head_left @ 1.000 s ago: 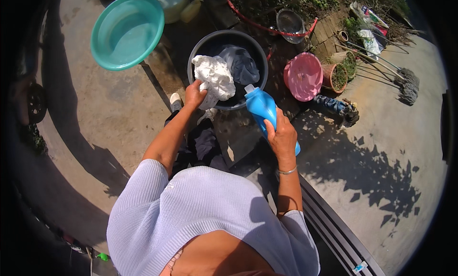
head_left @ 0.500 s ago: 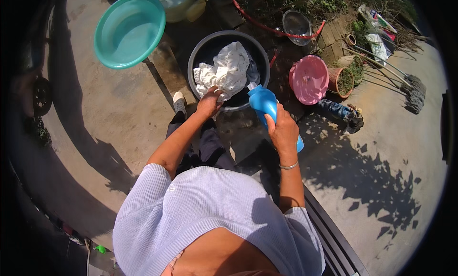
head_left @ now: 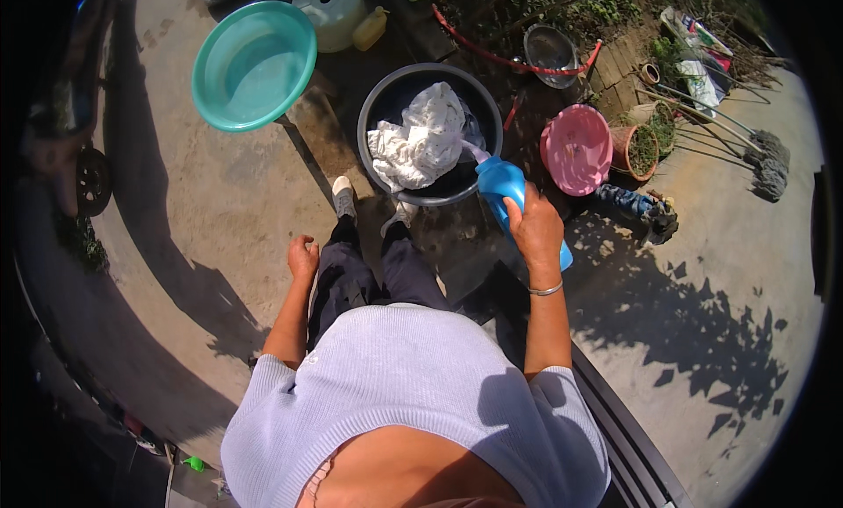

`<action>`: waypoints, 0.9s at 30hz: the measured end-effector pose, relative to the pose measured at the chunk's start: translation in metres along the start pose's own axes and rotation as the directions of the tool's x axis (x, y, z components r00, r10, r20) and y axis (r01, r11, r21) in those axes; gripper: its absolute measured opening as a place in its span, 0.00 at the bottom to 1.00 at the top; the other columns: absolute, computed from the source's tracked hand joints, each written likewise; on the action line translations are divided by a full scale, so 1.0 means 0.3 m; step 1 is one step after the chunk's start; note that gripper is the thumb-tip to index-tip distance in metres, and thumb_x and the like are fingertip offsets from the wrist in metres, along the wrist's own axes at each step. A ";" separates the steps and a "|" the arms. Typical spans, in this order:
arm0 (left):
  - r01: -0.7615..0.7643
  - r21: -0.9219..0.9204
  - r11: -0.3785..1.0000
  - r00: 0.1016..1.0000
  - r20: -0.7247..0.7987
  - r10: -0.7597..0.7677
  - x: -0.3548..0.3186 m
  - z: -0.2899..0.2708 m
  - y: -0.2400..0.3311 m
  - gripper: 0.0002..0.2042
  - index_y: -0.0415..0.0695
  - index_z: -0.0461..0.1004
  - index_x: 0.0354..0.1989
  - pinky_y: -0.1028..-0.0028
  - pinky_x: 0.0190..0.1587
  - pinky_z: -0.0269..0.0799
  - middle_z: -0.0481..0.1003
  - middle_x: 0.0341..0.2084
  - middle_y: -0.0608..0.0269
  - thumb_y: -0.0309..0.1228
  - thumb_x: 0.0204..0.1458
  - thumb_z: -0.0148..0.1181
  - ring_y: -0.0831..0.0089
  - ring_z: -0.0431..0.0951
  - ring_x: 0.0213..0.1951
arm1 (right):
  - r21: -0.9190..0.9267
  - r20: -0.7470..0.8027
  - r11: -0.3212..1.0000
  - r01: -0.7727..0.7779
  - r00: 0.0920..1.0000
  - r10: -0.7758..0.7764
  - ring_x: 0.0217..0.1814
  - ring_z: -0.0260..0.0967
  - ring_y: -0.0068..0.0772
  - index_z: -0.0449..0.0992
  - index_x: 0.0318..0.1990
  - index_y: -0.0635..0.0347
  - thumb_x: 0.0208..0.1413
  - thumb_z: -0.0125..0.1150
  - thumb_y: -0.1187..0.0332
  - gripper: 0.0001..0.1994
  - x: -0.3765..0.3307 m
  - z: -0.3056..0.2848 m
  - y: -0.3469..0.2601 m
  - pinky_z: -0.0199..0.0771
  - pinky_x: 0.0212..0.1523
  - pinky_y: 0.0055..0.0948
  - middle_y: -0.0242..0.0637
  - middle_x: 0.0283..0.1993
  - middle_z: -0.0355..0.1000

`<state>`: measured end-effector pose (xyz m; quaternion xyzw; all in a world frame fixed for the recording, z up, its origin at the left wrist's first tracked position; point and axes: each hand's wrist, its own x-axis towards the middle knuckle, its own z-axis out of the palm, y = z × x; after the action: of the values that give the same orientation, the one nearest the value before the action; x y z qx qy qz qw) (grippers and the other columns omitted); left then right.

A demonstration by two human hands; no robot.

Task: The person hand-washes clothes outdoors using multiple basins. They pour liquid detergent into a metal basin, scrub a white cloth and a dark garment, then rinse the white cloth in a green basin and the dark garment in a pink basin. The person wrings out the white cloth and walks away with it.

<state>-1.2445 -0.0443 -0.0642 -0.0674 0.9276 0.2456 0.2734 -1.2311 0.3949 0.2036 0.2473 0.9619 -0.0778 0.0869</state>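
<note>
My right hand [head_left: 537, 230] is wrapped round a blue bottle [head_left: 501, 185], tilted with its mouth toward the dark grey tub [head_left: 365, 157]. A pale lilac streak [head_left: 472, 148], which looks like poured liquid, runs from the mouth into the tub. Inside lies a crumpled heap of white cloth [head_left: 428, 130], with some darker bluish cloth [head_left: 475, 132] partly hidden at its right. My left hand [head_left: 304, 256] hangs beside my left thigh, away from the tub, its fingers loosely bent and nothing visible in them.
A green basin [head_left: 211, 78] stands at far left, next to a pale round container [head_left: 332, 21] and a yellowish jug [head_left: 370, 29]. Right of the tub are a pink basin [head_left: 577, 148], plant pots [head_left: 634, 152] and a mop [head_left: 769, 164]. A red hose [head_left: 479, 44] curves behind.
My left hand has let go of the white cloth and drawn back beside my thigh. The bottle is still in my right hand, and a pale streak now shows at its mouth.
</note>
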 end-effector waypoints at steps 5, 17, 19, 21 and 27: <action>-0.546 0.024 0.837 0.828 -0.138 0.544 0.139 0.108 0.524 0.20 0.42 0.69 0.41 0.62 0.50 0.66 0.67 0.47 0.49 0.24 0.36 0.66 0.50 0.68 0.48 | 0.008 -0.010 0.999 -0.049 0.999 0.050 0.34 0.72 0.54 0.67 0.50 0.63 0.53 0.59 0.58 0.21 -0.055 -0.059 0.012 0.73 0.31 0.42 0.51 0.34 0.72; -0.626 0.156 0.764 0.753 0.375 0.540 0.372 0.338 0.959 0.14 0.44 0.71 0.39 0.59 0.41 0.72 0.71 0.40 0.46 0.27 0.39 0.58 0.49 0.74 0.42 | 0.095 -0.120 0.992 -0.085 0.988 0.096 0.34 0.71 0.55 0.65 0.52 0.62 0.51 0.61 0.62 0.23 -0.085 -0.041 0.051 0.73 0.32 0.43 0.51 0.36 0.71; -0.596 0.053 0.801 0.794 0.184 0.579 0.345 0.276 0.855 0.15 0.43 0.72 0.36 0.59 0.40 0.72 0.71 0.37 0.45 0.27 0.36 0.60 0.48 0.74 0.39 | 0.092 -0.134 0.993 -0.071 0.988 0.083 0.33 0.71 0.55 0.66 0.52 0.63 0.51 0.61 0.62 0.23 -0.081 -0.047 0.026 0.73 0.32 0.42 0.50 0.36 0.71; -0.575 -0.056 0.816 0.815 0.047 0.577 0.331 0.265 0.775 0.20 0.44 0.73 0.38 0.60 0.42 0.72 0.70 0.36 0.47 0.28 0.31 0.66 0.47 0.74 0.38 | 0.133 -0.113 0.989 -0.066 0.990 0.082 0.33 0.71 0.55 0.66 0.51 0.63 0.51 0.62 0.60 0.23 -0.056 -0.003 0.022 0.74 0.31 0.43 0.50 0.35 0.71; -0.506 -0.044 0.862 0.856 0.096 0.508 0.251 0.252 0.720 0.18 0.44 0.73 0.36 0.60 0.41 0.72 0.71 0.35 0.49 0.30 0.33 0.68 0.47 0.74 0.39 | 0.151 -0.063 0.985 -0.082 0.994 0.092 0.34 0.72 0.56 0.67 0.51 0.62 0.50 0.61 0.59 0.23 -0.039 0.119 0.089 0.74 0.32 0.44 0.51 0.35 0.72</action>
<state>-1.3280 0.1815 -0.0697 0.1894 0.8949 0.3201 0.2465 -1.2035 0.4058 0.1685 0.2976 0.9441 -0.1364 0.0382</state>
